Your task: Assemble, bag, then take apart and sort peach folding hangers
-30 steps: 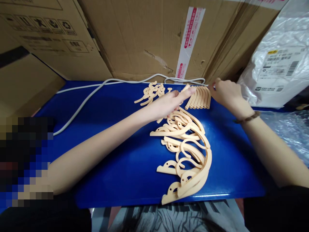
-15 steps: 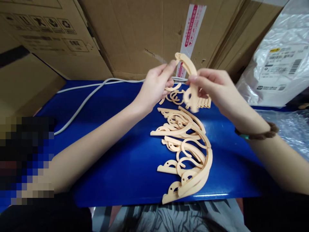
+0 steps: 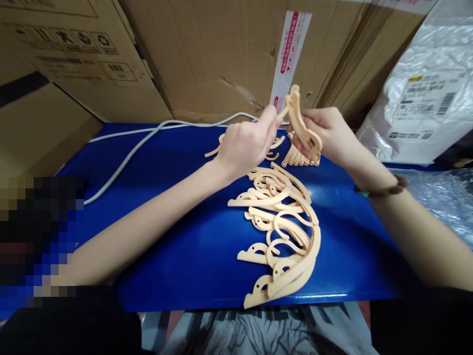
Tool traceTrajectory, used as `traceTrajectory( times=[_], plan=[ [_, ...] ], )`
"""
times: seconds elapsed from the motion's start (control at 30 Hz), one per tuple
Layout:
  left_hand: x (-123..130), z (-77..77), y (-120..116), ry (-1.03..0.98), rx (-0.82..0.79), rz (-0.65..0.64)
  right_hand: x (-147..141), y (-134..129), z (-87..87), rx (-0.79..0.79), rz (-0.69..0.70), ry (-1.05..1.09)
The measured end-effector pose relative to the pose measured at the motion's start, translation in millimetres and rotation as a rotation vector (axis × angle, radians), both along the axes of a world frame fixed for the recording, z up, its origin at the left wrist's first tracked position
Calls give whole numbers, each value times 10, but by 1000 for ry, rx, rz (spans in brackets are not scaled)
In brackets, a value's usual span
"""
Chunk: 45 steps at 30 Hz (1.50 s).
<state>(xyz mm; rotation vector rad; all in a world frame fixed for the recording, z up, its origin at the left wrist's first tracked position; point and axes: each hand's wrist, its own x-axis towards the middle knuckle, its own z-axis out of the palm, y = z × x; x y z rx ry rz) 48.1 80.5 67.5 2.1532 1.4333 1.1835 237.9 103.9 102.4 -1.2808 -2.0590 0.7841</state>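
Above the blue table (image 3: 166, 241), the right hand (image 3: 328, 134) pinches a curved beige hanger arm (image 3: 297, 120), the left hand (image 3: 247, 144) pinching a slim strip (image 3: 284, 113) at its upper end; crooked pressure could make that strip slip or snap.

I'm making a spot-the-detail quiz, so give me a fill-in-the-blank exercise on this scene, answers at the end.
1. The right hand grips a curved beige piece above the ____ table.
2. A bracelet circles the ____ wrist.
3. Both sleeves are ____.

Missing words: blue; right; black.
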Motion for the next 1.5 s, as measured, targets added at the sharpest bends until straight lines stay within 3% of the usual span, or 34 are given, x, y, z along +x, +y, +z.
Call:
traceTrajectory(
  times=[0.1,0.27,0.4,0.47,0.6,0.67,0.73,0.83,0.93,1.0,1.1,1.2,1.3,1.4,1.5],
  plan=[
    [50,-126,270,-35,-37,7,25,79,-29,-198,-8,341],
    [157,-339,666,157,-192,25,109,166,-14,-76,-133,474],
    [207,-353,627,127,-161,134,106,196,-29,34,-170,499],
    [225,-280,532,-37,-259,60,95,223,-52,124,-153,584],
    [242,-34,331,-541,-702,-398,79,240,-38,322,-133,725],
    [225,92,263,-759,-737,-428,98,221,3,394,-139,737],
    [186,195,219,-945,-694,-367,148,192,49,483,-159,713],
    [121,292,161,-1054,-644,-321,249,128,117,665,-236,457],
    [105,322,84,-981,-672,-304,286,16,192,869,-348,-187],
    [124,315,41,-926,-729,-305,253,-75,243,910,-395,-627],
    [163,302,11,-874,-792,-313,175,-176,280,846,-354,-1017],
    [189,317,6,-813,-791,-296,132,-191,218,812,-260,-1122],
    [213,322,13,-725,-731,-261,107,-126,78,723,-206,-1058],
    [249,239,35,-621,-625,-146,40,-15,-48,461,-198,-771],
    [263,91,62,-390,-329,-68,-33,116,-101,207,-125,-544]
  ],
)
